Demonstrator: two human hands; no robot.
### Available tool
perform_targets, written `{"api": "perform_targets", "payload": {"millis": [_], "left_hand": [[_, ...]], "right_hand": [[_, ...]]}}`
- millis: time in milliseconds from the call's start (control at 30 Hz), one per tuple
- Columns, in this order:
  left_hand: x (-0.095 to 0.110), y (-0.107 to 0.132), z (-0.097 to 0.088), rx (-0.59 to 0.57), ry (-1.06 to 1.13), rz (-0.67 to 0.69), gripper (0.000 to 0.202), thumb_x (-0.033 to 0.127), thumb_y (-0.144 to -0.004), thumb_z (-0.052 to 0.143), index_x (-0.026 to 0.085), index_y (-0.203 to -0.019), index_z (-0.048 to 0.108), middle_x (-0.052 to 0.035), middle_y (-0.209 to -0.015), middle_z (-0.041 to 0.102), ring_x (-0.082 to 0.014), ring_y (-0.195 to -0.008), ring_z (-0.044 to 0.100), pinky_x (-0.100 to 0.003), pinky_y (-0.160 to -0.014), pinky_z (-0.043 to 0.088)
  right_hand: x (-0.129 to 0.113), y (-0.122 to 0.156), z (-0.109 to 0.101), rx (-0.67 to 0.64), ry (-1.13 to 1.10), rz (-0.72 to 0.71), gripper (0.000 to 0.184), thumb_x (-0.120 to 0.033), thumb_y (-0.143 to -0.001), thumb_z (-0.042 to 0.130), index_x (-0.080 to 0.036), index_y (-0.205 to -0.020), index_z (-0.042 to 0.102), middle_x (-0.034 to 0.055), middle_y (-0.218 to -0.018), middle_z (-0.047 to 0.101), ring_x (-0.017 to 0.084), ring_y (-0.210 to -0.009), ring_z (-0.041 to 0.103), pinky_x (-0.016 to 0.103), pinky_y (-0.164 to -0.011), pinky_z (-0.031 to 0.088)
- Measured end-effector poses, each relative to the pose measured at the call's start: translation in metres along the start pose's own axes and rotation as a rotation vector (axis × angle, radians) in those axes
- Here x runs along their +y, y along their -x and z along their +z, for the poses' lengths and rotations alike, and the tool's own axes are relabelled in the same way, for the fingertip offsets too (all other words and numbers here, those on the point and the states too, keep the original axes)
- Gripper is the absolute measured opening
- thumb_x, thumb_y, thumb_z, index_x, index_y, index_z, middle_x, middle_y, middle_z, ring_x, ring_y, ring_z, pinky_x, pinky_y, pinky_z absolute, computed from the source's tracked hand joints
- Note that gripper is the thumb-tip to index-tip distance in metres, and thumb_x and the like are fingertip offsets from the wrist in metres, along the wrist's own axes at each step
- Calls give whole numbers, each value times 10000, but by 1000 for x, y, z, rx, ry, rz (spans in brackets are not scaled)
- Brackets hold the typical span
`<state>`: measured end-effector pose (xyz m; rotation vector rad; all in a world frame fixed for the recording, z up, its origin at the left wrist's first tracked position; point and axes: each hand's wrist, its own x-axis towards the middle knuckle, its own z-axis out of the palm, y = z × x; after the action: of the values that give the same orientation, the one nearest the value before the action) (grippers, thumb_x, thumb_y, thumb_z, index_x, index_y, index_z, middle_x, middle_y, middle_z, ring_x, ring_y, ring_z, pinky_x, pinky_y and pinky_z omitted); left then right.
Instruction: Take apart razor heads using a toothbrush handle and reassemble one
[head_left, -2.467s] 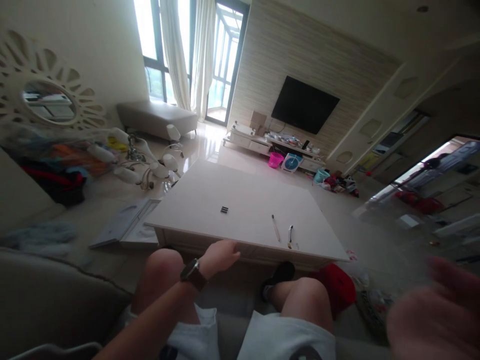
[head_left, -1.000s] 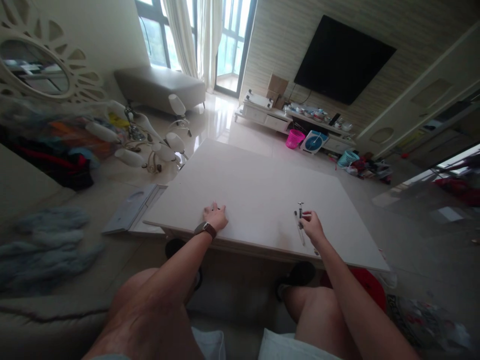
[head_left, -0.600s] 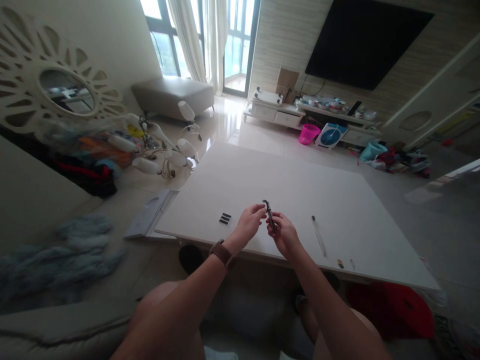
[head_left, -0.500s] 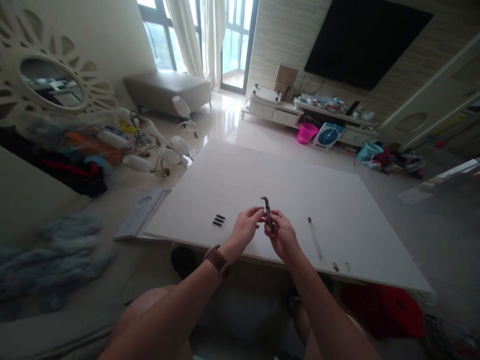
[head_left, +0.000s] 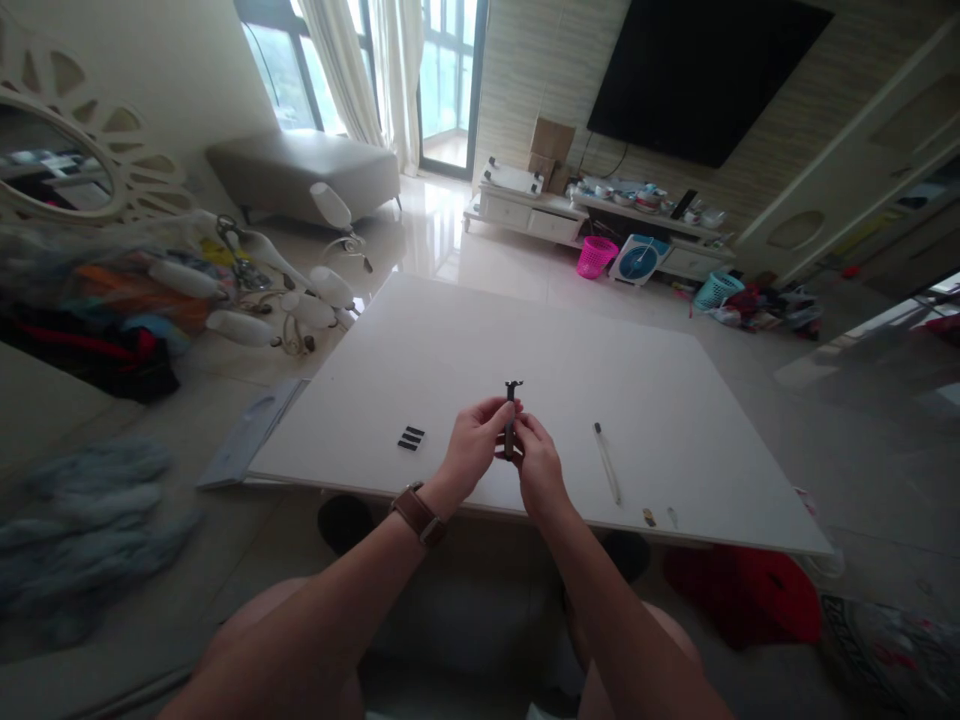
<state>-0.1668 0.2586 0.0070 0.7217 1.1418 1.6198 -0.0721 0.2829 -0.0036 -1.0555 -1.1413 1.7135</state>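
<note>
A slim dark handle-shaped object with a small forked head (head_left: 510, 420) is held upright over the near part of the white table (head_left: 540, 350). My left hand (head_left: 476, 435) grips its upper part between thumb and fingers. My right hand (head_left: 538, 462) is closed on its lower part. What exactly the object is, I cannot make out. Left of my hands, several short black strips (head_left: 410, 438) lie side by side. On the right lies a thin pale stick with a dark tip (head_left: 607, 463). Near the front edge are a small brown-and-gold piece (head_left: 649, 517) and a small clear piece (head_left: 672, 517).
A lamp with several white shades (head_left: 315, 300) stands left of the table. Beyond it is a grey bench (head_left: 307, 165). A red stool (head_left: 750, 595) is below the right front edge. A pink basket (head_left: 597, 257) stands by the TV cabinet (head_left: 551, 222).
The dark object has turned, so its head now shows as a fork rather than a sideways hook. Both hands remain on it. The whole view has shifted slightly.
</note>
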Motion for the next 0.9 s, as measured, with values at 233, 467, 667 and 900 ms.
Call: {"api": "perform_targets", "payload": {"millis": [233, 467, 667, 900], "left_hand": [[-8, 12, 11, -24, -398, 398, 176, 247, -958, 510, 184, -1027, 658, -53, -924, 683, -146, -856, 628, -270, -766, 499], [-4, 21, 20, -120, -633, 669, 138, 192, -987, 449, 187, -963, 585, -36, -892, 610, -130, -808, 552, -253, -739, 447], [-7, 18, 13, -106, -663, 737, 172, 173, -983, 404, 191, -966, 574, -42, -888, 601, -144, -806, 547, -265, -730, 444], [-7, 21, 7, -72, -619, 751, 182, 223, -982, 413, 198, -930, 585, -41, -865, 607, -145, -777, 543, -264, -712, 448]], "right_hand": [[-15, 15, -23, 89, 211, -439, 359, -428, -880, 638, -240, -1184, 612, 76, -1274, 632, 230, -1204, 568, 379, -946, 491], [-31, 32, -25, -21, 293, -647, 299, -391, -993, 495, -250, -1197, 664, 59, -1255, 667, 221, -1198, 593, 397, -1035, 460], [-32, 34, -19, -62, 341, -715, 294, -368, -995, 496, -252, -1211, 658, 61, -1260, 656, 224, -1208, 583, 409, -1071, 441], [-35, 36, -13, -118, 304, -750, 244, -335, -976, 534, -282, -1165, 679, 52, -1242, 653, 230, -1215, 578, 428, -1074, 440]]}}
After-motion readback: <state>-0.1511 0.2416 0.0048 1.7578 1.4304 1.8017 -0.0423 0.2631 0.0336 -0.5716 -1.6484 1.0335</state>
